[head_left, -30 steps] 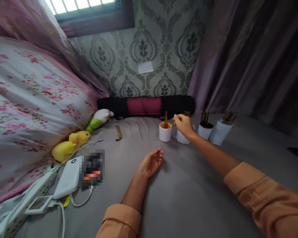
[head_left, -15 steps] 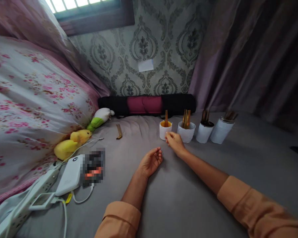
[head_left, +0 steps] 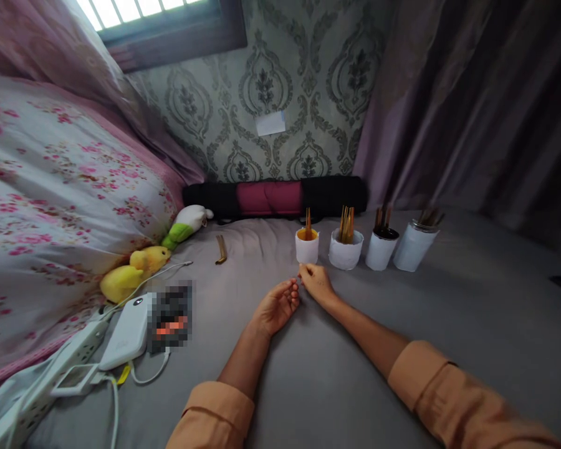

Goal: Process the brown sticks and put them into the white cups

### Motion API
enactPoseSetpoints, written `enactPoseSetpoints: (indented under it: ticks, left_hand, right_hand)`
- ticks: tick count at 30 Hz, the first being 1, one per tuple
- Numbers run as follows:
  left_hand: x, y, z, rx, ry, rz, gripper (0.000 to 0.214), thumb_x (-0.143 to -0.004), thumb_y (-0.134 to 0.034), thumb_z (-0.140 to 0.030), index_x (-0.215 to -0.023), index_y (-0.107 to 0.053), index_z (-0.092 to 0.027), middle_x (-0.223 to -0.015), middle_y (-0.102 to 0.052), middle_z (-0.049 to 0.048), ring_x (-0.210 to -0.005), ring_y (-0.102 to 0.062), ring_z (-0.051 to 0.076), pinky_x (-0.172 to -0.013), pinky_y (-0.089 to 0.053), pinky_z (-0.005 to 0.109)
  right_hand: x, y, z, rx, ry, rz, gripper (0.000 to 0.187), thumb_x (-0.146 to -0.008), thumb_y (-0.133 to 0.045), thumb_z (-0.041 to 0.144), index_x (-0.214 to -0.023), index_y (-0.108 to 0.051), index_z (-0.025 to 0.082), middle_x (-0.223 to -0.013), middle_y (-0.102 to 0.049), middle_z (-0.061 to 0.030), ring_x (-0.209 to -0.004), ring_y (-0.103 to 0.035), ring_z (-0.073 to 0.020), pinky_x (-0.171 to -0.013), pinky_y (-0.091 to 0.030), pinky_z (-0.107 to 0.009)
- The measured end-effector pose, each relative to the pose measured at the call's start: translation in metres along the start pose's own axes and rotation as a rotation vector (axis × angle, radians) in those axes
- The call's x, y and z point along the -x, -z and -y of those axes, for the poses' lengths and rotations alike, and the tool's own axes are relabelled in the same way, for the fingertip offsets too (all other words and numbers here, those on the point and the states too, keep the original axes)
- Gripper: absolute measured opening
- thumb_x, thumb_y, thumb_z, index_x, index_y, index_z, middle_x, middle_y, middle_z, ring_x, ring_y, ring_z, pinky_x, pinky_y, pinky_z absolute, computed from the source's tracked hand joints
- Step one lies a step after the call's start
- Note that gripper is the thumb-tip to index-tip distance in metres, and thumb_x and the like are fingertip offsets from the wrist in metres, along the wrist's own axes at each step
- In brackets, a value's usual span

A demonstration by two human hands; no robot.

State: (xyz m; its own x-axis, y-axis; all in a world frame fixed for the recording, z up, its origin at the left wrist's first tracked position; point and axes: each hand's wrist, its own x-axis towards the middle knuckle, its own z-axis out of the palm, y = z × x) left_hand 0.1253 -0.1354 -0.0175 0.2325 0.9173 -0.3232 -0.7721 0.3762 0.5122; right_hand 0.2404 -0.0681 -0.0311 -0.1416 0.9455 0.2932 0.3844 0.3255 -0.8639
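My left hand (head_left: 275, 307) is palm up above the grey sheet, its fingers curled in toward the thumb, and nothing shows in it. Close beside its fingertips is my right hand (head_left: 315, 282), closed with the back of the hand up; whatever its fingers may hold is hidden. Just beyond the right hand stands a small white cup (head_left: 307, 251) with a yellow inside and a few thin gold sticks (head_left: 308, 219) upright in it. To its right is a wider white cup (head_left: 346, 254) with several gold sticks. A small bundle of bronze-coloured bent sticks (head_left: 221, 249) lies further left.
Two taller white containers (head_left: 382, 252) (head_left: 414, 249) with dark sticks stand on the right. A black and maroon roll (head_left: 271, 197) lies along the wall. At left are plush toys (head_left: 121, 284), a white power bank (head_left: 126, 330), a power strip (head_left: 70, 355) and cables.
My right hand has drawn back from the small yellow-lined cup, toward me and left, and now meets the left hand's fingertips. The view has shifted slightly. The cups stay in place.
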Motion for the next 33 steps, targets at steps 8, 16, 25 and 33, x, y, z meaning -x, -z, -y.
enactPoseSetpoints:
  ticks: [8,16,25,33]
  left_hand:
    - [-0.005,0.001,-0.008,-0.092,-0.094,-0.069,0.008,-0.075,-0.055,-0.009,-0.082,-0.057,-0.01,-0.068,-0.056,0.002,-0.051,-0.049,0.004,-0.046,-0.039,0.014]
    - [-0.012,-0.005,-0.021,-0.362,-0.159,-0.235,0.007,-0.075,-0.052,-0.008,-0.081,-0.055,-0.011,-0.063,-0.053,0.0003,-0.047,-0.047,0.003,-0.045,-0.038,0.015]
    - [-0.036,0.012,-0.07,-0.876,-0.282,-0.548,0.002,-0.072,-0.055,-0.012,-0.072,-0.054,-0.012,-0.059,-0.053,0.0005,-0.04,-0.041,0.003,-0.04,-0.029,0.017]
    - [-0.032,0.051,-0.123,-1.354,-0.396,-0.853,0.008,-0.066,-0.058,-0.015,-0.073,-0.06,-0.012,-0.053,-0.054,0.0018,-0.049,-0.051,0.011,-0.049,-0.036,0.021]
  right_hand:
    - [0.001,-0.002,-0.004,0.073,0.043,-0.009,0.041,-0.083,-0.036,0.038,-0.062,-0.061,0.014,-0.052,-0.057,-0.0017,-0.053,-0.05,-0.0121,-0.05,-0.033,-0.021]
    - [0.002,-0.001,-0.004,0.071,0.024,0.01,0.04,-0.083,-0.036,0.039,-0.064,-0.061,0.014,-0.051,-0.056,-0.0012,-0.052,-0.049,-0.0119,-0.05,-0.032,-0.021]
    - [0.0,-0.002,-0.005,0.082,0.021,0.023,0.039,-0.082,-0.036,0.039,-0.061,-0.059,0.015,-0.05,-0.054,-0.0012,-0.051,-0.048,-0.0121,-0.049,-0.03,-0.021]
    - [0.0,-0.003,-0.006,0.068,0.03,0.03,0.039,-0.082,-0.036,0.038,-0.06,-0.058,0.016,-0.053,-0.055,-0.0016,-0.052,-0.049,-0.0124,-0.05,-0.031,-0.021]
